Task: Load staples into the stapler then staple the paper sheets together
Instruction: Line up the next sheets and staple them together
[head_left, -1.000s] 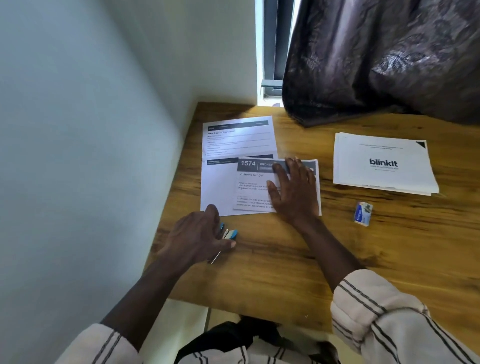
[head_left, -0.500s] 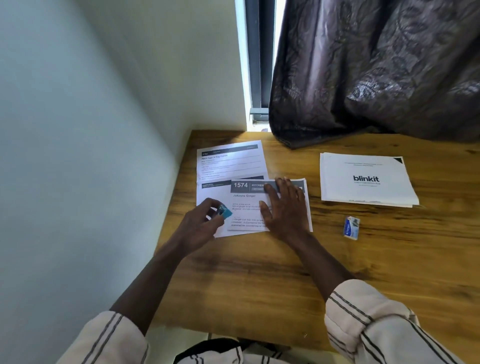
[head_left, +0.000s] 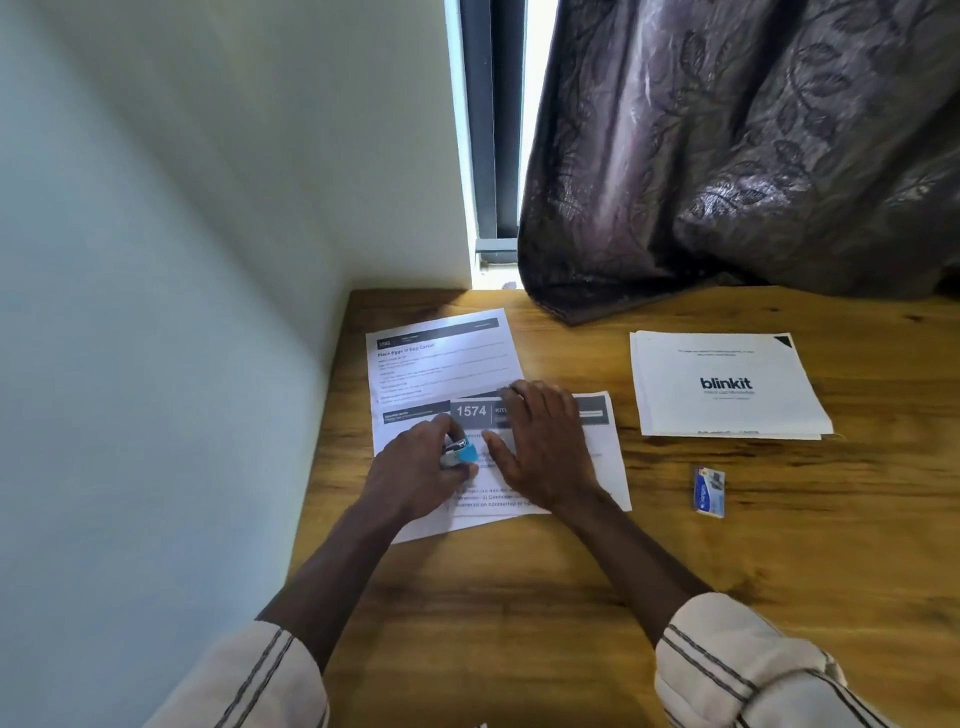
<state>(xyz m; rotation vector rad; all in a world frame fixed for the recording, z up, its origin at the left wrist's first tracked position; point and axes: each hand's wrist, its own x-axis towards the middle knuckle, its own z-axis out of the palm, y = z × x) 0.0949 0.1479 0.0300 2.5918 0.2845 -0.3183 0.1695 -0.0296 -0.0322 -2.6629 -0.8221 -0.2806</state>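
Note:
Two printed paper sheets overlap on the wooden table: a lower sheet (head_left: 441, 358) near the wall and an upper sheet headed "1574" (head_left: 597, 447). My left hand (head_left: 421, 467) grips a small blue and silver stapler (head_left: 460, 451) over the left part of the upper sheet. Flat on that sheet lies my right hand (head_left: 540, 447), fingers spread, pressing it down. A small blue staple box (head_left: 709, 491) lies on the table to the right.
A stack of white papers marked "blinkit" (head_left: 727, 384) lies at the back right. A dark curtain (head_left: 727, 156) hangs onto the table's back edge. The white wall (head_left: 182, 312) runs close along the table's left side.
My left hand has carried the stapler from the bare table near the front up onto the sheets. My right hand has stayed flat on the upper sheet.

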